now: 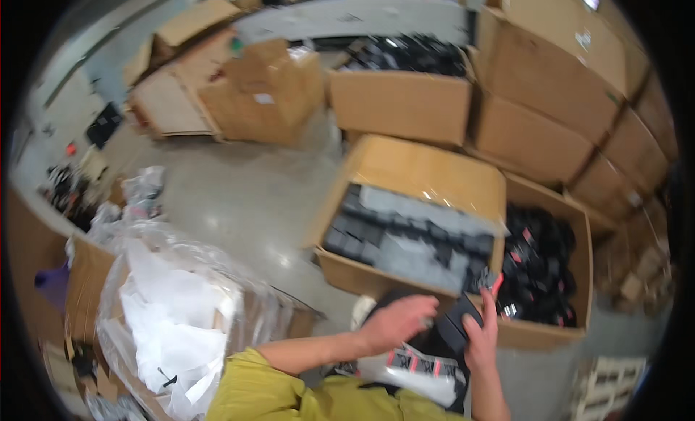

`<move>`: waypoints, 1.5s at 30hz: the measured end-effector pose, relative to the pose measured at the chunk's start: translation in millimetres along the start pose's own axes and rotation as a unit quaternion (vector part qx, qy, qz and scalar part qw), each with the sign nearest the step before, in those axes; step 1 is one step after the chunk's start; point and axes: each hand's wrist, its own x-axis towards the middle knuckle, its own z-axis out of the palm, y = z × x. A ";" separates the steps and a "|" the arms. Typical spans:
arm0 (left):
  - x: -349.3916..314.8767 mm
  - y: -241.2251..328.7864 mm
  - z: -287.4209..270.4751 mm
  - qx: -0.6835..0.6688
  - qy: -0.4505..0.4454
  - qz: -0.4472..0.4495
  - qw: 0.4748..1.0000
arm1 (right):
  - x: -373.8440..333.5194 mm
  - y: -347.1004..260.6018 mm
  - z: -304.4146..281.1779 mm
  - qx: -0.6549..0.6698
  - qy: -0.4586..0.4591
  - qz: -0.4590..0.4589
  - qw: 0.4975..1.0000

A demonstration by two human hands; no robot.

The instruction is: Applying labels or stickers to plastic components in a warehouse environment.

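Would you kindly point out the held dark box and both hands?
Dark box [453, 321], head view: visible side.
Left hand [394, 324], head view: middle.
Right hand [480, 344], head view: below the thumb.

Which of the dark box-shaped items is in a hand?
The dark box gripped by the right hand; similar ones sit packed in the open carton just ahead.

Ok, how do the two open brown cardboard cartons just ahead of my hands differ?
The left brown cardboard carton holds dark boxy items in rows with pale sheeting; the right brown cardboard carton holds loose black items with pink bits. The left carton has a broad far flap showing; the right carton shows no such flap. Both are open on top.
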 end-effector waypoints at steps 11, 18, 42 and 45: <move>-13.0 45.0 33.6 -0.527 0.096 -0.313 0.784 | -17.7 8.1 23.3 -0.058 0.035 -0.132 0.989; -22.0 42.2 23.9 -0.476 0.128 -0.319 0.810 | -23.2 3.9 5.5 -0.004 0.049 -0.138 0.989; -21.7 51.8 16.7 -0.393 0.102 -0.323 0.855 | -43.7 -21.2 14.8 -0.112 -0.055 0.034 0.992; -24.6 49.1 16.6 -0.370 0.090 -0.333 0.863 | -38.6 -23.2 9.3 -0.100 -0.073 0.089 0.988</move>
